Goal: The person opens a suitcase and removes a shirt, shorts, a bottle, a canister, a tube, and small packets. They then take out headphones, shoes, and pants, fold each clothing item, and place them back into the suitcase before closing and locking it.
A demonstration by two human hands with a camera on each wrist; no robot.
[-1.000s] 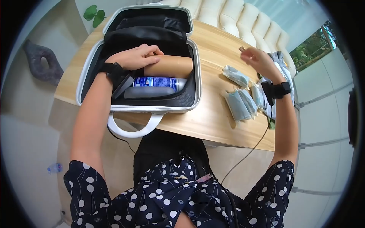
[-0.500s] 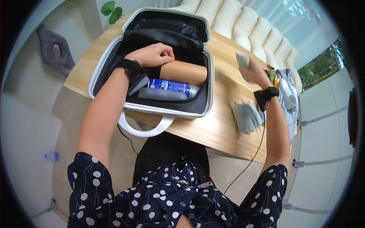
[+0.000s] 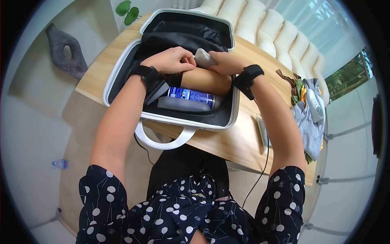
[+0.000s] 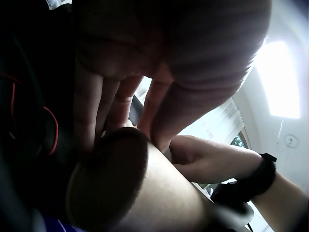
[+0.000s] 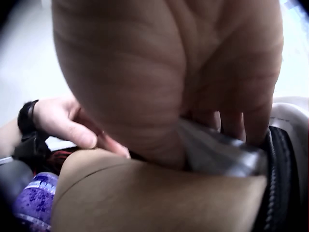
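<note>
My right hand (image 3: 227, 63) holds a small pale wrapped packet (image 3: 203, 59) by its side, just behind a brown tube (image 3: 209, 81) in the white hard-shell case (image 3: 110, 77). In the right wrist view, the shiny packet (image 5: 222, 152) lies between that hand and the tube. My left hand (image 3: 168, 60) is at the tube's left end, fingers loosely bent; the left wrist view shows them hanging over the tube's far side (image 4: 111, 111). In front of the tube lie a blue spray can (image 3: 191, 95) and a grey oblong case (image 3: 183, 104).
The case's lid (image 3: 189, 28) stands raised at the back, its white handle (image 3: 164, 142) jutting over the table's front edge. Another packet (image 3: 262, 130) is partly hidden by my right forearm. Folded clothes (image 3: 302, 118) with a white shoe (image 3: 315, 105) lie at right.
My right hand has picked up a packet from the right side of the table and carried it left into the case. The left hand stays by the tube.
</note>
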